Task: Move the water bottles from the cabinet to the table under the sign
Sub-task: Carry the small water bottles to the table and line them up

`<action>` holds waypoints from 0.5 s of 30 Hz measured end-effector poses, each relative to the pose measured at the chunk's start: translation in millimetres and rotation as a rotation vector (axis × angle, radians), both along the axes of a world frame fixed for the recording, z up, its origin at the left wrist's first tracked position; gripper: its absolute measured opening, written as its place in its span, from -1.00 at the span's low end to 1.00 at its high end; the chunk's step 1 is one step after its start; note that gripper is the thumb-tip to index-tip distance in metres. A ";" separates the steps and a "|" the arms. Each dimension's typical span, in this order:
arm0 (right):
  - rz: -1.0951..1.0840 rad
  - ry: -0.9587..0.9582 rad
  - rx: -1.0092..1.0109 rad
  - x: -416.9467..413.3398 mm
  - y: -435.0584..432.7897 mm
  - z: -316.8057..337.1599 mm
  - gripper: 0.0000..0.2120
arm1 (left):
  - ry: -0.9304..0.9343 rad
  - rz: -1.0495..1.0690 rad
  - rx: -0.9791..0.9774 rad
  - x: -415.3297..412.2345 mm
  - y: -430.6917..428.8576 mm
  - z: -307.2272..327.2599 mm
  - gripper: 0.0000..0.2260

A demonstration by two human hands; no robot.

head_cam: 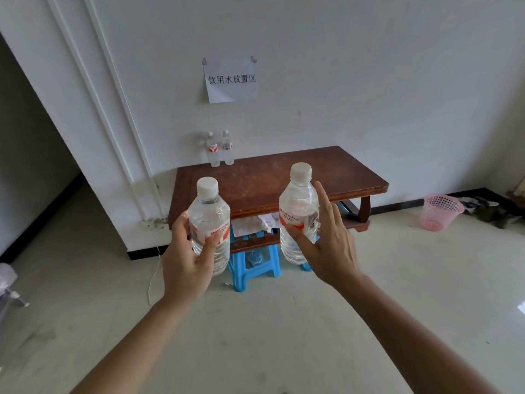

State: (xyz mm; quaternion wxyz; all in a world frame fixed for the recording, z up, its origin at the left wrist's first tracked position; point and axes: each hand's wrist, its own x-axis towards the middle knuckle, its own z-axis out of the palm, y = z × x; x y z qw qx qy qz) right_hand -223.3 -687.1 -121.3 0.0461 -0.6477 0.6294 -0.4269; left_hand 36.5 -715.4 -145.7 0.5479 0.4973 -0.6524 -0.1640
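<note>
The left hand [187,251] wraps its fingers round one upright water bottle [211,220]. The right hand [326,245] pinches a second bottle [298,206] at the label, forefinger straight up. Both are held in the air in front of the brown table [270,180]. At its 11 o'clock corner stand two more bottles [213,150], side by side, with the paper sign [231,81] on the wall at 12 o'clock.

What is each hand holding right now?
Left hand: grips a water bottle, upright.
Right hand: holds a second water bottle, thumb on its front, index finger straight.
</note>
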 end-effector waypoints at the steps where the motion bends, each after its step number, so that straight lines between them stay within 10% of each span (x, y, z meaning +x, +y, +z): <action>1: -0.001 0.008 -0.013 -6.3 -27.9 -4.1 -0.15 | -0.004 0.012 -0.011 -6.9 -25.9 -3.2 -0.41; 15: 0.099 0.086 -0.052 -65.9 -389.6 4.2 -0.20 | 0.037 0.101 -0.016 -50.3 -358.9 15.5 -0.36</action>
